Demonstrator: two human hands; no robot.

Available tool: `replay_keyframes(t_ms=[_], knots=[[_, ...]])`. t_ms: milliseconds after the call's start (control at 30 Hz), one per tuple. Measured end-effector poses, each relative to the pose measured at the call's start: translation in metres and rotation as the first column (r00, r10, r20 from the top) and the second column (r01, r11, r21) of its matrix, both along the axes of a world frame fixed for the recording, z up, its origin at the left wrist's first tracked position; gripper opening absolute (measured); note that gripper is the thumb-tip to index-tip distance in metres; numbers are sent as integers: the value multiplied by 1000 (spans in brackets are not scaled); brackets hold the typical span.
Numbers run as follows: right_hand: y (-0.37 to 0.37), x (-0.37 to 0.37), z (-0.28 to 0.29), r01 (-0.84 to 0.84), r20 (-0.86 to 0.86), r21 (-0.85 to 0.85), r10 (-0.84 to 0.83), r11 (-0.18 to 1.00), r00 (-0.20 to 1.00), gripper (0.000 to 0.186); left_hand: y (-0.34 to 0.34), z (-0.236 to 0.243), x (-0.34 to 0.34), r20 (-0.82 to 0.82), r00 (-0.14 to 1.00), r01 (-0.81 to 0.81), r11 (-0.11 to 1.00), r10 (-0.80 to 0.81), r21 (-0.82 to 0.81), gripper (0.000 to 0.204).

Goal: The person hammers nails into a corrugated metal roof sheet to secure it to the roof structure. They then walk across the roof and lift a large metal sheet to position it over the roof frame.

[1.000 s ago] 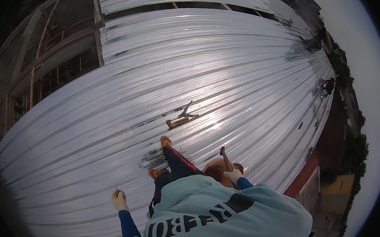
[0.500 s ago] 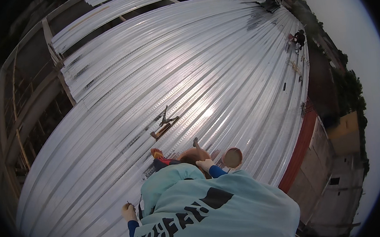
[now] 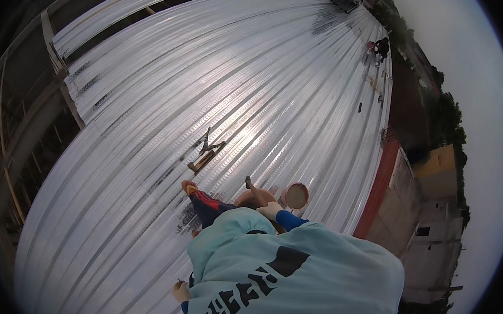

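Note:
My right hand (image 3: pixel 271 210) is closed around the handle of a hammer (image 3: pixel 249 184), whose dark head points away from me. Beneath it is a round reddish-brown bucket (image 3: pixel 254 197), partly covered by my hand and shirt. Just to the right stands a smaller pinkish round tub (image 3: pixel 296 196), pale inside. Low at the left, beside my light blue shirt, my left hand (image 3: pixel 180 291) is closed with a small thin dark piece poking out; its kind is too small to tell. Both hands are over a silvery ribbed metal roof (image 3: pixel 135 165).
Ahead lie an open-handled metal tool (image 3: pixel 207 142) and a brownish bar-shaped piece (image 3: pixel 206 159). My sandaled foot (image 3: pixel 189 187) rests on the sheets. An open framework (image 3: pixel 34 131) borders the left, a red roof edge (image 3: pixel 376 189) the right. Two people (image 3: pixel 381 48) crouch far off.
The surroundings have shifted left and slightly up in view. My left hand has come closer to my body, and more of my leg shows. The hammer stays in my right hand.

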State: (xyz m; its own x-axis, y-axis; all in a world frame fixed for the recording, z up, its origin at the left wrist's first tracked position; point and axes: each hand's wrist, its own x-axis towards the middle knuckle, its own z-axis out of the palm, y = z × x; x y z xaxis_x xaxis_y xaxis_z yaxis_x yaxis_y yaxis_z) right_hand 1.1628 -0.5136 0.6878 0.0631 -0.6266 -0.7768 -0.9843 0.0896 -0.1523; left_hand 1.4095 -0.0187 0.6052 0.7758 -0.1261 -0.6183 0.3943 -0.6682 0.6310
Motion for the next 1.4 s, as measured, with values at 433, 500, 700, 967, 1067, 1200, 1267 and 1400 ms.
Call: replay_keyframes(t_ms=[433, 500, 700, 967, 1067, 1200, 1267, 1400], knots=[[-54, 76, 12, 101, -65, 99, -95, 990, 993, 76, -79, 38, 68, -102, 990, -87, 991, 97, 101, 30], [-65, 95, 5, 82, -124, 102, -69, 991, 990, 70, -93, 35, 114, -146, 981, -120, 991, 127, 56, 29], [-93, 76, -80, 222, 11, 183, -228, 958, 974, 73, -178, 46, 237, 241, 969, 27, 996, -47, 87, 26], [-92, 187, -22, 152, 91, -165, -138, 975, 986, 71, -181, -2, 312, 132, 981, 149, 989, -145, -19, 28], [-71, 187, -31, 189, 126, -209, -165, 959, 978, 61, -143, 0, 331, 51, 971, 233, 972, -235, 38, 29], [-26, 121, -55, 317, 154, -335, -280, 887, 947, 59, -92, -20, 348, -119, 981, 163, 984, -154, 72, 29], [-3, 126, -35, 333, 81, -271, -324, 903, 943, 60, -53, -31, 375, -141, 984, 126, 984, -108, 128, 29], [50, 159, 55, 383, 6, -282, -397, 880, 918, 65, -2, -55, 424, -89, 995, 68, 987, -55, 146, 30]])
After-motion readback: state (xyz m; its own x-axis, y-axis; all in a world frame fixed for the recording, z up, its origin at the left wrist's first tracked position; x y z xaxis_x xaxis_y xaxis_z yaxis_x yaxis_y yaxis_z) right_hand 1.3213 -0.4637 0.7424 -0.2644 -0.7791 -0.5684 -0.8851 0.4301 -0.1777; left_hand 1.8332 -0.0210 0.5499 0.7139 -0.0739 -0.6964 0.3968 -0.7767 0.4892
